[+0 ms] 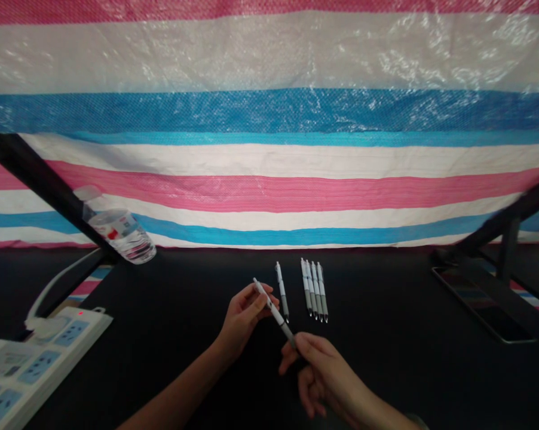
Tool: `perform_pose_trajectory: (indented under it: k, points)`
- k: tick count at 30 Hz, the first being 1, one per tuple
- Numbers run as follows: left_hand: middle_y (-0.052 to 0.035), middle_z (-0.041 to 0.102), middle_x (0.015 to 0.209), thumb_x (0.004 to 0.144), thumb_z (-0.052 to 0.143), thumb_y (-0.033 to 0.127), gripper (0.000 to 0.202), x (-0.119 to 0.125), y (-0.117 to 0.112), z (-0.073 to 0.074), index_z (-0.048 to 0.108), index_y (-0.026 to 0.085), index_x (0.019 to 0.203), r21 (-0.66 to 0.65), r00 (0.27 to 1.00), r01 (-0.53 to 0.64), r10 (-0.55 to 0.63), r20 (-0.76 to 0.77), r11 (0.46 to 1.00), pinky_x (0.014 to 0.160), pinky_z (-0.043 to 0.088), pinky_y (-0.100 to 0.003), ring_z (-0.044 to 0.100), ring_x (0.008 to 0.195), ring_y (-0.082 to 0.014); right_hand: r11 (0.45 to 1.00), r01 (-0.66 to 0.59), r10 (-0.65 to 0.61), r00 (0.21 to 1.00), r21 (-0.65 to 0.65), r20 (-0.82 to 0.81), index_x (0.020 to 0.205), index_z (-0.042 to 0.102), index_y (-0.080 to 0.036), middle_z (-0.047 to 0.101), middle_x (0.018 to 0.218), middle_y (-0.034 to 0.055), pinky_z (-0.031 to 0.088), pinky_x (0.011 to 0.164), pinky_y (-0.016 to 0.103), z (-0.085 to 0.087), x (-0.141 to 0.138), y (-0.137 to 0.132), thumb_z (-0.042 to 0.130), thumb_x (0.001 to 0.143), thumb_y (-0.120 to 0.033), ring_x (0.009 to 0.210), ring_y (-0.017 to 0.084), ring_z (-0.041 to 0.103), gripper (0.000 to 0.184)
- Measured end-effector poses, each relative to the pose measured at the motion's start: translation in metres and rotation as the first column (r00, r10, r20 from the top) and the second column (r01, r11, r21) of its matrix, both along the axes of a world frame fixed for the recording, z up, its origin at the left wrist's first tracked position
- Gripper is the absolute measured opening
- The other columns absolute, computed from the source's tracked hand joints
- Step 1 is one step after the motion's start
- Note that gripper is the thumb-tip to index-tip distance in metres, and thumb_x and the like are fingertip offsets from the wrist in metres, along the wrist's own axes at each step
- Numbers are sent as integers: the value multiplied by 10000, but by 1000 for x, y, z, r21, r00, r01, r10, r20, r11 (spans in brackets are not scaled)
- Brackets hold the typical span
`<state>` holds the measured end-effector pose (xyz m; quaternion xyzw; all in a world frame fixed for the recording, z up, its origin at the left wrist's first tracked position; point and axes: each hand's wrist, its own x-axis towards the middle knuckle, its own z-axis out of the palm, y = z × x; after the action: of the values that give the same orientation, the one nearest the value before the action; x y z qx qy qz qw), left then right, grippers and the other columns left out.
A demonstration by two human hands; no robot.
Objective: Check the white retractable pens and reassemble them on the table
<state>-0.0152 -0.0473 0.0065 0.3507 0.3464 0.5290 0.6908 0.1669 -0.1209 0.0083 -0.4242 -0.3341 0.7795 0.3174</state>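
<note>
A white and grey pen (276,314) slants between my two hands above the black table. My left hand (245,313) pinches its white upper half between thumb and fingers. Around the grey lower end, my right hand (318,367) closes thumb and forefinger, hiding the tip; its other fingers curl loosely below. Just beyond my left hand lies a single matching pen (282,291), tip toward me. To its right, several more pens of the same kind (315,289) rest side by side in a row, tips also toward me.
At the far left a clear plastic bottle (132,239) stands by a black metal bar. A white power strip (49,352) with a plugged-in cable lies at the left. On the right a phone (484,304) lies by another bar. Striped sheeting (269,191) hangs behind the black table (386,334).
</note>
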Motion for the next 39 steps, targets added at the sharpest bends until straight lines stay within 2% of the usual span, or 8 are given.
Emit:
perform_pose_trajectory:
  k: [5, 11, 14, 18, 25, 29, 32, 39]
  points:
    - [-77, 752, 779, 749, 842, 321, 277, 2, 0, 3, 735, 132, 919, -8, 1000, 13, -13, 19, 1000, 713, 565, -284, 686, 735, -178, 996, -19, 10, 995, 92, 97, 750, 559, -146, 618, 545, -4, 241, 257, 131, -5, -1, 4, 614, 742, -771, 283, 69, 499, 628]
    - [-72, 745, 768, 730, 858, 295, 270, 4, 0, 1, 741, 133, 911, -24, 994, 43, -40, 97, 999, 733, 565, -295, 688, 741, -183, 994, -67, 63, 996, -81, -57, 785, 559, -141, 646, 587, 43, 242, 279, 152, -2, 2, 6, 482, 785, -813, 312, 81, 512, 676]
    - [-75, 744, 789, 738, 853, 290, 259, 4, 0, 1, 735, 134, 909, -24, 997, 18, -16, 76, 1000, 745, 566, -304, 688, 766, -190, 995, -35, 22, 990, 89, 136, 850, 515, -181, 635, 631, -5, 249, 280, 160, 5, 3, 5, 577, 767, -769, 315, 84, 507, 597]
    - [-78, 738, 797, 727, 859, 304, 278, 4, 0, 4, 725, 132, 899, -32, 998, 8, -6, 69, 999, 756, 564, -322, 685, 780, -200, 903, -74, -145, 874, 422, 463, 728, 510, -181, 551, 574, -37, 270, 348, 151, 9, 6, 3, 534, 877, -675, 380, 54, 470, 517]
    - [-59, 713, 771, 743, 843, 305, 246, 4, 0, 4, 699, 137, 850, -6, 996, 48, -47, 71, 999, 767, 548, -326, 676, 773, -197, 981, -154, 116, 954, 120, 278, 767, 513, -199, 519, 437, -54, 216, 286, 186, -7, 8, 12, 445, 787, -811, 266, 72, 351, 616]
    - [-70, 733, 808, 784, 805, 332, 389, 4, -2, 5, 656, 150, 1094, 3, 1000, 23, -23, -13, 1000, 758, 546, -326, 686, 773, -200, 942, -160, 26, 910, 294, 414, 786, 592, -172, 525, 474, -43, 226, 349, 197, 1, 9, 12, 442, 881, -730, 332, 70, 374, 586]
    - [-57, 750, 827, 831, 756, 323, 681, 3, -4, 7, 412, 203, 1407, 37, 991, -1, 6, -130, 999, 721, 542, -314, 687, 734, -187, 855, -196, -90, 856, 481, 509, 784, 643, -162, 545, 525, -20, 298, 449, 209, 9, 9, 9, 451, 957, -618, 465, 94, 470, 524]
    - [-51, 752, 788, 836, 727, 325, 420, 3, -5, 9, 526, 176, 1172, 135, 956, 109, -67, -285, 985, 650, 527, -286, 677, 673, -178, 902, -124, -88, 885, 413, 458, 973, 659, -138, 537, 509, -39, 239, 374, 201, 6, 10, 13, 437, 946, -642, 362, 77, 392, 551]
